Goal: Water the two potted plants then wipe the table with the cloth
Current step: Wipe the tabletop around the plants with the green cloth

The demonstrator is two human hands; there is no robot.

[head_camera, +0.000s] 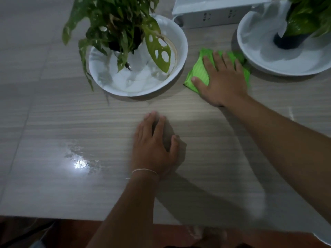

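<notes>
Pale wood-grain laminate covers the desk (53,122), and a wet, shiny patch (80,161) is seen near its left front, unwiped as yet. Behind it, a leafy plant with holed leaves (118,27) is set in a white bowl (180,42) holding water, so the watering is judged done for this one.

Toward the middle, the left hand (154,145) is laid flat on the bare desk, fingers relaxed and gripping nothing; it seems to be used as a brace.

Further right, the green cloth (198,68) is pressed flat under the spread palm of the right hand (222,77), not bunched in a fist. It is placed in the gap between the two bowls, its far corner just beside or touching the second white bowl (268,65), in which the second plant (304,17) stands in a dark pot (288,40). A white box (215,13) is seen behind.

The wiping step is judged under way. A stroke carried too far right could knock the second bowl and spill its water over desk already wiped. Drooping leaves on the left could be caught by a wide sweep and their bowl dragged. The wet patch at the left front could be missed if the strokes are confined between the bowls.
</notes>
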